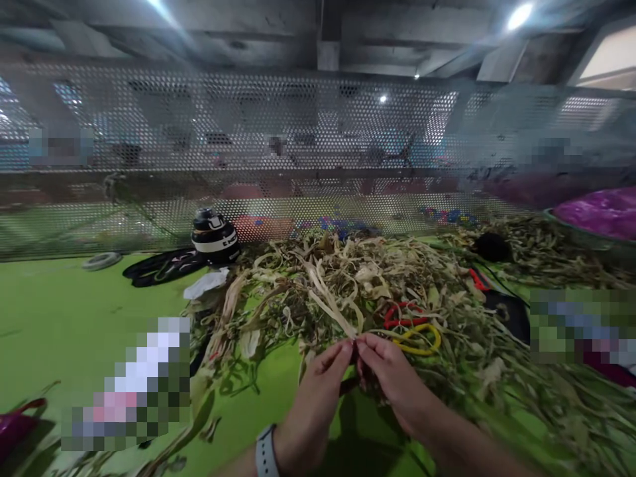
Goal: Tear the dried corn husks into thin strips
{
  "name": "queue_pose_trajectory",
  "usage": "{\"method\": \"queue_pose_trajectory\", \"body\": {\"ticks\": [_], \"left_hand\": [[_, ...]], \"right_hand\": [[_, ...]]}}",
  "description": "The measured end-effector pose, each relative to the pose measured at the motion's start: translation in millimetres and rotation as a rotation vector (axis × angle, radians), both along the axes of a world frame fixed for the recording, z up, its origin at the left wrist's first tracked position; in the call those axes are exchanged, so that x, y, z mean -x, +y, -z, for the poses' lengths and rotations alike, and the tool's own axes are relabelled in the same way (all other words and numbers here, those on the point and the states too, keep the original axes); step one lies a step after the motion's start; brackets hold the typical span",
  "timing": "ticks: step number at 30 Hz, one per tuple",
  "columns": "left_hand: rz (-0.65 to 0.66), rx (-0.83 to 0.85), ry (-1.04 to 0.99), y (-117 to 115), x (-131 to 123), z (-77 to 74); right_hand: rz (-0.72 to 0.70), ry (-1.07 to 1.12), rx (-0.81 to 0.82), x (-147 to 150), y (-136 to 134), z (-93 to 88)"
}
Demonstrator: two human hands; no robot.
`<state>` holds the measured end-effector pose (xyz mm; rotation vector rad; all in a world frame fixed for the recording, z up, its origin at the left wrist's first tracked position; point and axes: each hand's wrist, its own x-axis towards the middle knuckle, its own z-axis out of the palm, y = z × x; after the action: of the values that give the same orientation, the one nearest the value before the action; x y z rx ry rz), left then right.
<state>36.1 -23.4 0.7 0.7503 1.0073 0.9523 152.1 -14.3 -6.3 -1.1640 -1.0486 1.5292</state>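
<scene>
My left hand [318,391] and my right hand [390,374] meet at the near edge of a big heap of dried pale leaf strips [358,285] on a green table [74,311]. Both hands pinch together at the fingertips on the end of a long pale strip [330,301] that runs up and left into the heap. A white watch band [265,450] is on my left wrist. Scissors with red handles [405,315] and scissors with yellow handles [417,338] lie on the heap just right of my hands.
A black and white bottle [214,237] lies on dark fabric [159,265] at the back left, with a roll of tape [102,260] further left. A perforated metal screen [318,146] closes the far side. A purple-filled basin [596,218] stands at right.
</scene>
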Motion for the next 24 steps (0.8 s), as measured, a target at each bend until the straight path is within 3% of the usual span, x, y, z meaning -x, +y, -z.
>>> {"method": "queue_pose_trajectory", "body": {"ticks": [8,17,22,24], "left_hand": [[-0.130,0.074,-0.049,2.0,3.7,-0.1],[-0.146,0.028,-0.147,10.0,6.4,4.4],[-0.136,-0.057,-0.100,9.5,12.5,-5.5],[-0.110,-0.100,-0.048,7.5,15.7,-11.0]], "right_hand": [[-0.132,-0.035,-0.044,4.1,-1.2,7.4],[-0.179,0.057,0.015,13.2,-7.4,18.9],[-0.220,0.055,-0.011,5.6,-5.3,5.0],[-0.126,0.046,-0.053,0.0,-4.7,-4.2]]}}
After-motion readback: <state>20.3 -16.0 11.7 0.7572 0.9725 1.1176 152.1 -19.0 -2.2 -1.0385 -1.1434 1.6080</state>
